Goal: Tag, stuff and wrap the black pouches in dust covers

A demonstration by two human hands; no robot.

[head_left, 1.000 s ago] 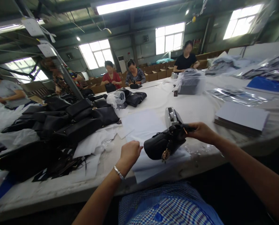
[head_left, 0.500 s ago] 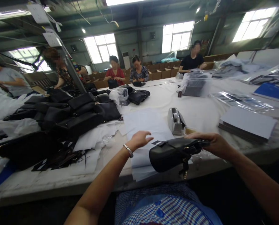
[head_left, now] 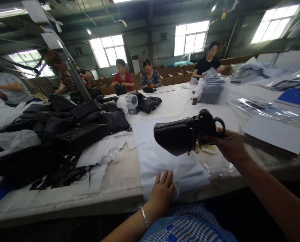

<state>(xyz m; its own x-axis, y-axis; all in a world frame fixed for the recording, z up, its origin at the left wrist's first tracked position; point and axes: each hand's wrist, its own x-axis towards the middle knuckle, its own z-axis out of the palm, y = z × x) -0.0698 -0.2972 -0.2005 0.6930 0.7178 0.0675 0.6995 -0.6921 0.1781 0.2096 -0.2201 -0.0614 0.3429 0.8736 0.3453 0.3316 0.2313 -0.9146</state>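
Observation:
A black handbag (head_left: 174, 134) with a gold charm hangs sideways over the table, raised above the sheets. My right hand (head_left: 229, 144) is closed around the handle end of it. Below the bag, my left hand (head_left: 162, 191) lies flat with its fingers stretched out on white paper sheets (head_left: 150, 161) at the table's near edge. A silver bracelet circles the left wrist. Behind the bag's lower right side shows part of a small pale dish (head_left: 210, 149).
Many black bags (head_left: 81, 134) are heaped on the left, with black tags (head_left: 61, 174) before them. A stack of grey-white boards (head_left: 276, 134) lies on the right. Beyond it are clear plastic sleeves (head_left: 263, 109). Several people work across the table, one in a red top (head_left: 123, 79).
My right hand has lifted the handbag up and away from me. The left hand has come down and nearer, from mid-air onto the paper. The tape dispenser is now hidden behind the bag.

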